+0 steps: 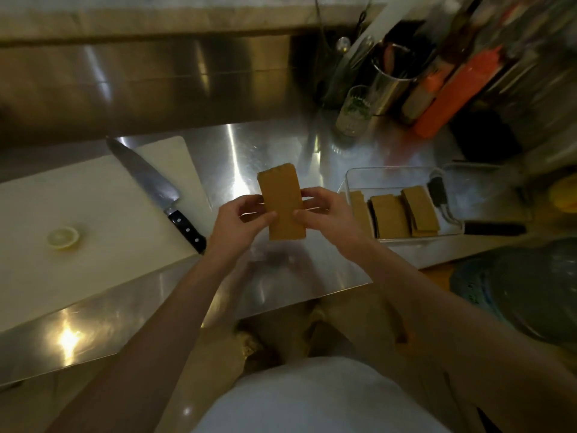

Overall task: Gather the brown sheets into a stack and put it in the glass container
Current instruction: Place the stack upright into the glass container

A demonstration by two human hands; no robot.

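1. Brown stack of sheets sits pinched between my left hand and right hand, both closed on its edges, above the steel counter.
2. Glass container sits just right of my right hand, already holding more sheets.

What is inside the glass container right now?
The glass container holds about three leaning stacks of brown sheets. Its floor beneath them is covered, so nothing more can be confirmed there.

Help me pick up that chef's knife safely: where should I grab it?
Take the chef's knife by its black riveted handle, coming from the near counter edge. The handle points toward you, off the cutting board; the blade runs away to the far left.
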